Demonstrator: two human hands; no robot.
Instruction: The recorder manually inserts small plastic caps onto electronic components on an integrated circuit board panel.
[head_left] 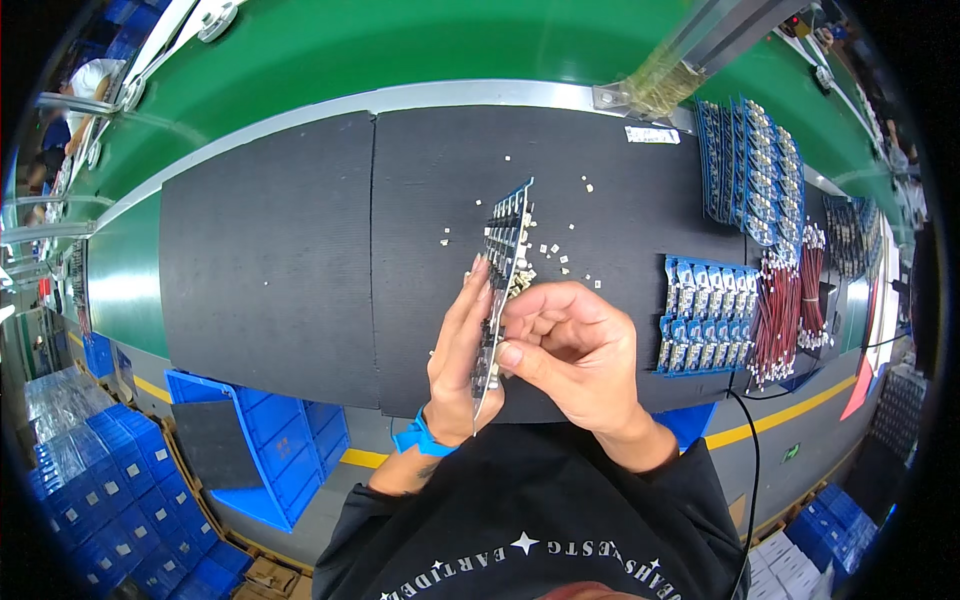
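circuit panel point(504, 262) standing near-upright over the black mat point(430, 170), gripped in the left hand point(457, 375). right hand point(580, 345) has fingers curled at its right face, can't tell if they're pinching anything.

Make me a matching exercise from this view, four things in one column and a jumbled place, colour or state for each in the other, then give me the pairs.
1. circuit board panel
2. small loose pieces
3. bundled wires
4. wristband

A. dark red, toward the right
B. scattered on the black mat
C. bright blue, around a wrist
D. on edge in the left hand

Pairs: 1-D, 2-B, 3-A, 4-C
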